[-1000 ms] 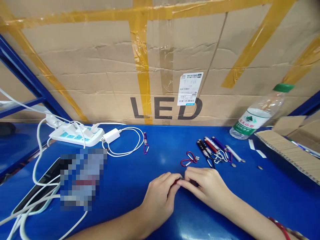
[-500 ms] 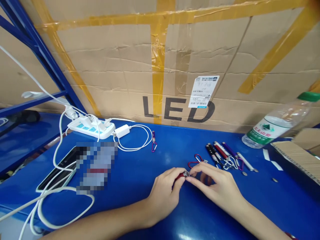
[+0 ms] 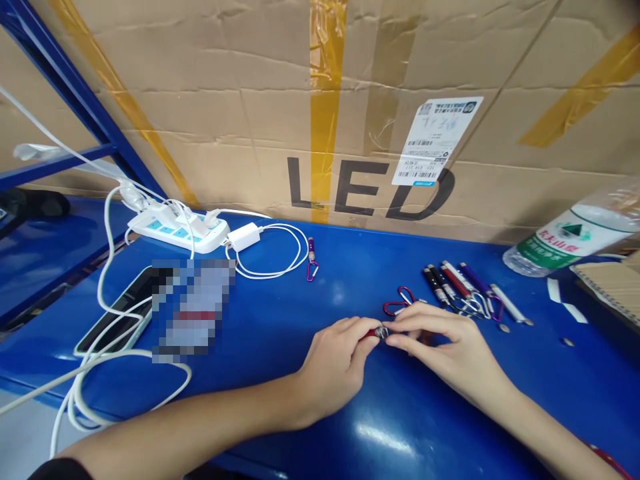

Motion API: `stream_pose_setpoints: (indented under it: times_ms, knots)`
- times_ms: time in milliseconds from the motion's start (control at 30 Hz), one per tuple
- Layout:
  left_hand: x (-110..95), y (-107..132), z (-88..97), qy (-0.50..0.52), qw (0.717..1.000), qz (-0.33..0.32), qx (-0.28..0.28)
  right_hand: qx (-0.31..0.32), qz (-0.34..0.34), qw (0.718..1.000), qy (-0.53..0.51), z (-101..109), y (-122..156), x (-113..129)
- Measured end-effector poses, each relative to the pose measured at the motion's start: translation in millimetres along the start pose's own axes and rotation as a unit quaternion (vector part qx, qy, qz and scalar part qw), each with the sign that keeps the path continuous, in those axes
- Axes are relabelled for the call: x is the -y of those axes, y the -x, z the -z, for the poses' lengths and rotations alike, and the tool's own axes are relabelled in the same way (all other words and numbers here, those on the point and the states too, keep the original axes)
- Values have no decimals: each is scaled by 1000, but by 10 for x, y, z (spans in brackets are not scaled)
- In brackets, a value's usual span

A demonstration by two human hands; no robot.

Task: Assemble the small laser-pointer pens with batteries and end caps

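My left hand (image 3: pixel 333 360) is closed around a small red keychain flashlight (image 3: pixel 372 333), and most of its body is hidden in the fingers. Its silvery end (image 3: pixel 381 331) points to the right. At that end the thumb and forefinger of my right hand (image 3: pixel 450 337) are pinched on what looks like a small metal ring. Just behind the right fingertips lie red carabiner clips (image 3: pixel 395 308). Several pen-like keychain lights in black, red, purple and silver lie side by side beyond my right hand, a purple one (image 3: pixel 473 283) among them.
Coin-like button cells (image 3: pixel 567 342) and white strips (image 3: pixel 554 289) lie at right, near a tilted water bottle (image 3: pixel 560 243) and a cardboard box (image 3: pixel 610 287). A purple light (image 3: pixel 311 250), power strip (image 3: pixel 220 235), cables and phone (image 3: pixel 115 320) lie left. A large carton (image 3: pixel 240 133) stands behind.
The view has tipped slightly downward, so the carton and table items sit higher. Both hands stay together at the flashlight's end, with only small finger movement.
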State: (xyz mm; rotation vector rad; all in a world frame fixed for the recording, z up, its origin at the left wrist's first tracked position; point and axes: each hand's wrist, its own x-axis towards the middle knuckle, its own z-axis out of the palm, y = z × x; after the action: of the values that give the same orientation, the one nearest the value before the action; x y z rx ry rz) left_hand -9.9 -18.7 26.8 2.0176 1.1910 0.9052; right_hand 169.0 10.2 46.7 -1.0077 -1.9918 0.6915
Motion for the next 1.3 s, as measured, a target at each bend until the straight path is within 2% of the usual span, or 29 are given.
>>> stream_pose_setpoints:
  times_ms: [300, 500, 767, 933, 1067, 1300]
  knots:
    - [15, -8, -6, -6, 1000, -3, 9, 0, -1, 1000, 7, -11, 14, -5]
    - [-6, -25, 16, -19, 999, -23, 26, 26, 27, 999, -26, 18, 8, 10]
    - [6, -30, -2, -20, 999, -28, 41, 26, 79, 996, -19, 59, 14, -38]
    - [-14, -28, -4, -24, 998, -18, 47, 31, 82, 996, -19, 81, 2, -44]
    - [-3, -21, -6, -46, 996, -46, 67, 58, 80, 994, -39, 106, -10, -34]
    - [27, -15, -16, -45, 994, -77, 68, 90, 58, 992, -70, 88, 7, -59]
